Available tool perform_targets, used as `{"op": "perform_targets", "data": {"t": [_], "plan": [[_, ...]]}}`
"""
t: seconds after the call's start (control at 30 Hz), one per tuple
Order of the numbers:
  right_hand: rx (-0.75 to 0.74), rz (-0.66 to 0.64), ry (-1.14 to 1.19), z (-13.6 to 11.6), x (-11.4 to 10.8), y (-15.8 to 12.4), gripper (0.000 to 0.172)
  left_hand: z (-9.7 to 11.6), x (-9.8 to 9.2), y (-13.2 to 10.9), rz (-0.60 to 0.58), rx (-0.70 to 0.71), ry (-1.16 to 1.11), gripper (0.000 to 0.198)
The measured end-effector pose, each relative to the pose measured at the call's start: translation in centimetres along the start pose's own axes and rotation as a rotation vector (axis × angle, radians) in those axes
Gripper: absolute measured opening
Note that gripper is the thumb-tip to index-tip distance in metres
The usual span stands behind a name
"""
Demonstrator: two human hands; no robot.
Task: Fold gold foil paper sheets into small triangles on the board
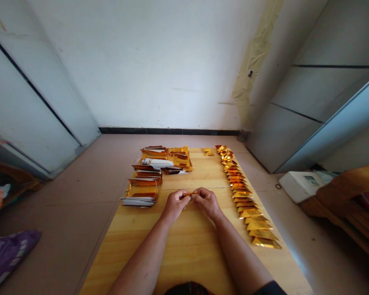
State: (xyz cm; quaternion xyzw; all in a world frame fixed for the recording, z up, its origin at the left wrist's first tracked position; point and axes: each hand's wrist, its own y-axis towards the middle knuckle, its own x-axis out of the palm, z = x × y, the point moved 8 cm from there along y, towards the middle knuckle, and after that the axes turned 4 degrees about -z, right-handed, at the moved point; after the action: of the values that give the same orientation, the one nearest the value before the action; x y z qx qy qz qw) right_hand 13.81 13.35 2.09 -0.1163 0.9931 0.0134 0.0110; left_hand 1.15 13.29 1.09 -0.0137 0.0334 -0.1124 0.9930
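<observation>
Over the middle of the wooden table (132, 241), my left hand (176, 203) and my right hand (206, 201) meet, both closed on one narrow piece of gold foil paper (190, 194). Most of that piece is hidden by my fingers. Left of my hands lie curled stacks of gold foil sheets (143, 189) with white backs. Behind them, more foil sheets (180, 155) lie around a white bundle (156, 162). Along the table's right edge runs a long row of folded gold foil pieces (246, 203), overlapping each other. A small folded foil piece (208, 151) sits near the far edge.
A white wall (160, 73) with a dark skirting stands beyond the table. Grey cabinets (313, 98) are at the right, near a white box (301, 186) and a wooden seat (350, 196). A purple bag (14, 254) lies on the floor at the left.
</observation>
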Motion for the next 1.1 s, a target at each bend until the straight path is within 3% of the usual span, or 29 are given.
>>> {"op": "perform_targets", "data": {"t": [0.27,0.47,0.63,0.77,1.1], "plan": [[-0.036,-0.024,0.037,-0.2,0.0,-0.1,0.027,0.1,0.1,-0.1,-0.005,-0.011,-0.002,0.019],[0.021,-0.075,0.103,0.6,0.3,-0.3,0.029,0.9,0.2,-0.4,-0.090,0.003,0.016,0.017],[0.007,-0.071,0.028,0.4,0.3,-0.2,0.031,0.3,0.3,-0.3,-0.140,-0.046,0.008,0.024],[-0.009,-0.077,0.043,-0.2,0.3,-0.3,0.029,0.4,0.2,-0.3,-0.128,-0.003,0.015,0.031],[0.037,-0.096,0.200,0.0,0.4,-0.5,0.029,0.4,0.6,-0.5,-0.172,-0.024,-0.143,0.032]]}}
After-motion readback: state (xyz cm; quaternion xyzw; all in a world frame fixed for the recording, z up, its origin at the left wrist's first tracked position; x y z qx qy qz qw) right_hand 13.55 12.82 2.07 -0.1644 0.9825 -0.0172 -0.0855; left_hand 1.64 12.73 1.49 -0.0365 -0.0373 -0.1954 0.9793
